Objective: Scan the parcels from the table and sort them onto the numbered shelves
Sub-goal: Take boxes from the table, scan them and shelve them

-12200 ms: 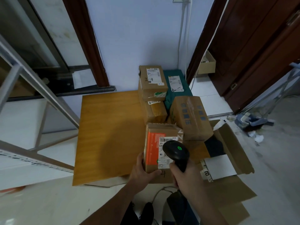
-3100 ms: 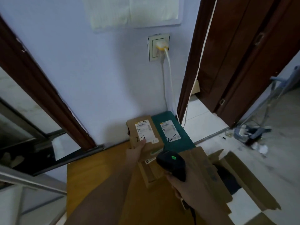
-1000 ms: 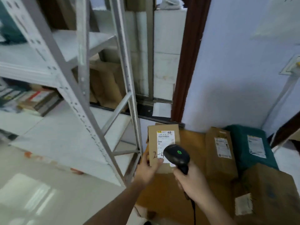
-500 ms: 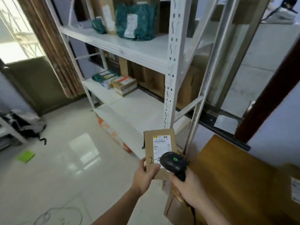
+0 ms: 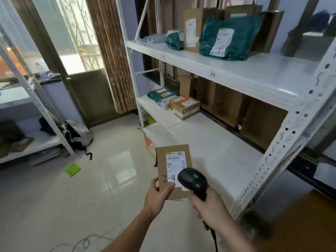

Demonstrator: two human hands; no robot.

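Parcel "2-4" (image 5: 173, 171): left hand (image 5: 157, 196) grips; right hand (image 5: 211, 209) clasps scanner (image 5: 193, 181). Carried from table to shelving (image 5: 236, 73); placement pending.

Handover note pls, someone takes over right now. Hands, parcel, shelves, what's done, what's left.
Left hand grips the cardboard parcel by its lower edge, label up, "2-4" handwritten on it.
Right hand grips the black scanner, head over the label's lower right corner, green light on.
Shelf rack stands right of the parcel; its upper shelf edge is marked "34" and carries a green bag marked "-4". Lower shelf holds a few boxes at its far end.
Done: parcel picked up and carried to the rack.
Left: place it on the shelf matching 2-4, then fetch the next one.
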